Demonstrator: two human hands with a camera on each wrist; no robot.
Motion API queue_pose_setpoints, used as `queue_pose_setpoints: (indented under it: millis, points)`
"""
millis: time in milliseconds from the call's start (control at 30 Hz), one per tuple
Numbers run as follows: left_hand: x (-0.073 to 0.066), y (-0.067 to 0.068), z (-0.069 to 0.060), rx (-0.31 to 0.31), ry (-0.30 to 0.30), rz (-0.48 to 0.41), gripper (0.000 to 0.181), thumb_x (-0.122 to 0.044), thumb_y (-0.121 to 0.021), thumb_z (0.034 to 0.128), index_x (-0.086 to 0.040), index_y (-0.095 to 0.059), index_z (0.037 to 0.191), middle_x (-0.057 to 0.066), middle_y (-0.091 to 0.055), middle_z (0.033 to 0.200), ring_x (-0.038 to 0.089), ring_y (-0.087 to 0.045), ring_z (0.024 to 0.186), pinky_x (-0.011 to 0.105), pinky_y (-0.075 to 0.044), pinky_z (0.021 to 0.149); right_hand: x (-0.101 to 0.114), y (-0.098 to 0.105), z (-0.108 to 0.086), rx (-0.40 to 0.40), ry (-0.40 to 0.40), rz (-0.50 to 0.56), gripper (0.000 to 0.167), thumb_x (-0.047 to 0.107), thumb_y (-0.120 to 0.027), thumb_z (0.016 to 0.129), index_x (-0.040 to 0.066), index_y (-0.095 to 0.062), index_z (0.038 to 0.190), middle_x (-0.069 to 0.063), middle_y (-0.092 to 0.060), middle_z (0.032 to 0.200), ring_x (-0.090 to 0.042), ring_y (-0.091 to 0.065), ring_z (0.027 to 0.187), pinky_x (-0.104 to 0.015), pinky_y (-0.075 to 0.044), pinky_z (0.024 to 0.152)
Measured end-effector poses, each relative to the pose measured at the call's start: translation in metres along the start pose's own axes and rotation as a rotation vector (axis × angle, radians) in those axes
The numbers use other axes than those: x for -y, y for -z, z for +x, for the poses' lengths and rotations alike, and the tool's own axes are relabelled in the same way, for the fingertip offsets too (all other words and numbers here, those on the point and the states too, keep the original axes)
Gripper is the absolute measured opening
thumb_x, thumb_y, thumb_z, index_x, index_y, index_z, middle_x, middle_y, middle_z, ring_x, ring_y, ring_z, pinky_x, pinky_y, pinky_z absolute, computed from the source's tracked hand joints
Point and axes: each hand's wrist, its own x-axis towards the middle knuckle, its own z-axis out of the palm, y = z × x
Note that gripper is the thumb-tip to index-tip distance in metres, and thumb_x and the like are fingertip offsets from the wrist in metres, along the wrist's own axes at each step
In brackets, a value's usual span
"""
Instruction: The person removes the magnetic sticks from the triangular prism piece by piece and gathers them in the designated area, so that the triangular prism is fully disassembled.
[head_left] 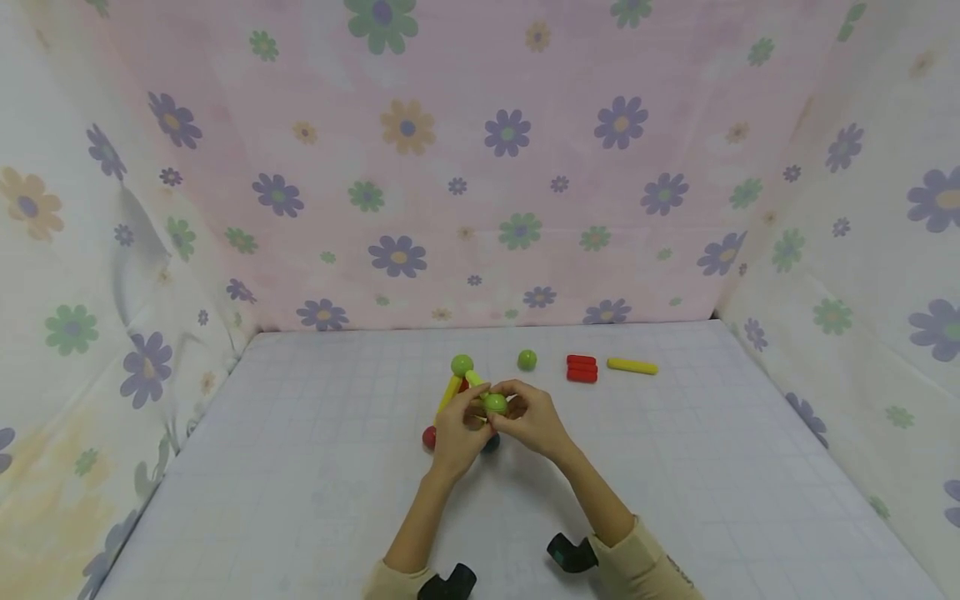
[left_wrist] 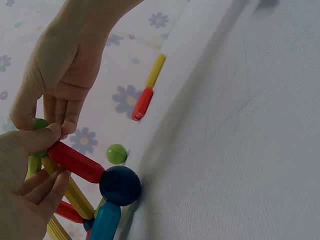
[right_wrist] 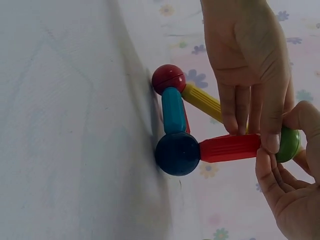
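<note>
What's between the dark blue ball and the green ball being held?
A red stick, with fingertips over its end nearest the green ball; the right wrist view shows it.

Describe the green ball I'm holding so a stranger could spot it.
In the head view, start at the white table. Near its middle, the left hand and right hand meet at the green ball. Of three green balls visible, only this one sits between the hands.

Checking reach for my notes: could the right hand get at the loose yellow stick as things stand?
Probably yes: the yellow stick lies uncovered, with nothing apparent between it and the right hand, though that hand must first release the green ball it pinches.
</note>
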Motion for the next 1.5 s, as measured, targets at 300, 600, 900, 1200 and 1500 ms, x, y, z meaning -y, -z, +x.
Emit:
queue_pose_setpoints:
  millis: [300,600,900,1200,1500]
  points:
    - [-0.04,0.009,0.002,0.022,0.069,-0.064,0.042,0.017,-0.067,0.0731,0.015,-0.057,0.114,0.03,-0.062,0.101,0.041,-0.065,0.081,0.048,-0.054,0.07,0.001,0.0,0.002,0.024,-0.05,-0.005,0.027,-0.011,-0.066,0.073,-0.012,-0.058,0.099,-0.023,-0.062,0.091,-0.029,-0.062,0.069,-0.031,-0.054,0.065]
    - [-0.033,0.015,0.004,0.082,0.026,-0.132,0.043,0.017,-0.067,0.0741,0.017,-0.055,0.115,0.033,-0.059,0.106,0.044,-0.065,0.082,0.049,-0.053,0.071,-0.006,0.006,0.003,0.074,-0.065,0.043,0.026,-0.009,-0.064,0.077,-0.013,-0.059,0.102,-0.025,-0.063,0.096,-0.027,-0.063,0.073,-0.026,-0.053,0.067]
    - [-0.03,0.017,0.004,0.089,0.036,-0.167,0.043,0.019,-0.067,0.0735,0.018,-0.055,0.115,0.034,-0.059,0.106,0.045,-0.064,0.084,0.046,-0.053,0.074,-0.049,0.005,0.001,0.102,-0.066,0.192,0.024,-0.005,-0.063,0.084,-0.01,-0.06,0.107,-0.023,-0.064,0.099,-0.009,-0.061,0.074,-0.025,-0.054,0.064]
    - [-0.03,0.016,0.002,0.068,0.033,-0.164,0.042,0.017,-0.068,0.0731,0.018,-0.056,0.113,0.034,-0.059,0.107,0.046,-0.064,0.079,0.048,-0.053,0.072,-0.05,0.004,0.0,0.15,-0.091,0.167,0.03,0.0,-0.06,0.088,-0.01,-0.058,0.116,-0.024,-0.063,0.11,-0.014,-0.061,0.081,-0.022,-0.052,0.072]
    - [-0.029,0.014,-0.001,0.055,0.031,-0.176,0.041,0.015,-0.07,0.0735,0.018,-0.056,0.112,0.034,-0.06,0.107,0.046,-0.064,0.078,0.049,-0.053,0.071,-0.05,0.007,-0.001,0.207,-0.058,0.163,0.032,-0.001,-0.057,0.09,-0.013,-0.055,0.119,-0.027,-0.06,0.115,-0.014,-0.061,0.085,-0.022,-0.052,0.075]
